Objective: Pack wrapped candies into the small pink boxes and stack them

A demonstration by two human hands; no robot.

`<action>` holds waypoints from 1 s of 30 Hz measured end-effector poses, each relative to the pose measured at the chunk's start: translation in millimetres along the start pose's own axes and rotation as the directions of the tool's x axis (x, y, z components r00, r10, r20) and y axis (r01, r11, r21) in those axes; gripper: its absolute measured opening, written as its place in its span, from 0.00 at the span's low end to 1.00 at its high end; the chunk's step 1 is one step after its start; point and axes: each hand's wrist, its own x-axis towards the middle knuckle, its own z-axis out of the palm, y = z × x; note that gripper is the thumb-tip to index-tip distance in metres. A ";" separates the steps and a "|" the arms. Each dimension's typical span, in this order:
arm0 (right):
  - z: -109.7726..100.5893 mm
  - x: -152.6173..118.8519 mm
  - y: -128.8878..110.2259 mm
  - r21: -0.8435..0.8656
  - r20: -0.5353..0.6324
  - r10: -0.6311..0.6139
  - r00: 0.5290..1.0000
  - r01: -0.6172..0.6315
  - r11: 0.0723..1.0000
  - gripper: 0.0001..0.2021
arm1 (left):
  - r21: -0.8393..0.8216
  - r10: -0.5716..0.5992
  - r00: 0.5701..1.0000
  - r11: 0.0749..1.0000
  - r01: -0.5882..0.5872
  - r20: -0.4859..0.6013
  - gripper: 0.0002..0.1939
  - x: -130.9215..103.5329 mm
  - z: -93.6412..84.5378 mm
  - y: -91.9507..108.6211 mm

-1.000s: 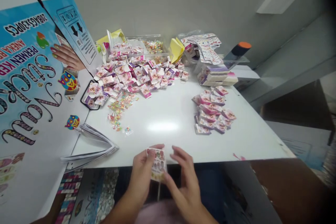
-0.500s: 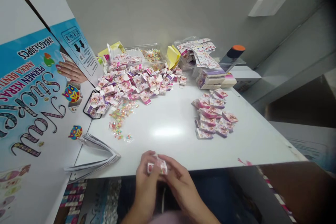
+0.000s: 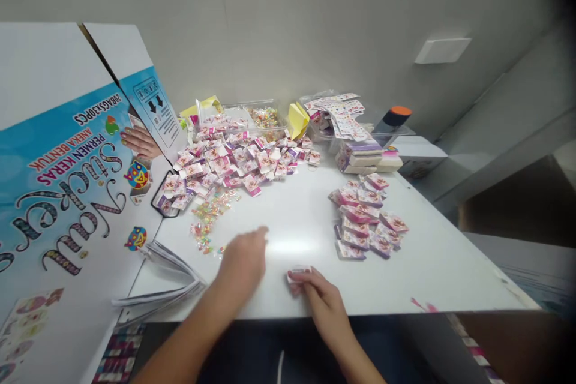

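My right hand [image 3: 321, 294] is closed on a small white-and-pink box [image 3: 294, 276] over the front of the white table. Fingers cover much of that box. My left hand [image 3: 245, 255] is smeared by motion above the table, to the left of the box, and I cannot make out its fingers well. Just left of it lie small clear packets of colourful candy [image 3: 209, 216]. Behind these is a large heap of small pink-and-white boxes [image 3: 238, 159]. On the right sits a group of similar boxes [image 3: 362, 216] in rough rows.
A big printed carton [image 3: 90, 192] stands on the left, with a folded booklet [image 3: 168, 279] beside it. At the back are a clear tub of candy [image 3: 265, 117], a tub with sticker sheets [image 3: 344, 111], stacked cards [image 3: 362, 156] and an orange-topped dark cylinder [image 3: 393, 117].
Both hands were together on the small box at the table's edge. The left hand has come off it and moved forward; the right keeps the box. The camera view has tilted up.
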 end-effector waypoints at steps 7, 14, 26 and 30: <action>35.2 -10.3 5.8 -0.425 0.093 -0.281 0.955 0.293 0.856 0.23 | 0.262 0.044 0.997 0.965 -0.025 -0.066 0.15 141.4 -29.6 -26.9; 41.8 -6.3 4.6 -0.602 0.117 -0.278 0.953 0.291 0.744 0.25 | 0.336 0.070 0.996 0.941 -0.049 -0.051 0.19 162.9 -4.0 -57.1; 115.0 25.0 -19.5 -0.633 0.512 -0.191 0.837 0.518 0.575 0.34 | 0.263 -0.002 0.994 0.964 0.031 -0.111 0.18 91.5 -77.5 -25.6; 129.9 33.6 -22.4 -0.514 0.566 -0.221 0.795 0.549 0.659 0.29 | -0.274 -0.140 0.960 0.959 0.071 -0.243 0.14 18.7 -71.2 -2.7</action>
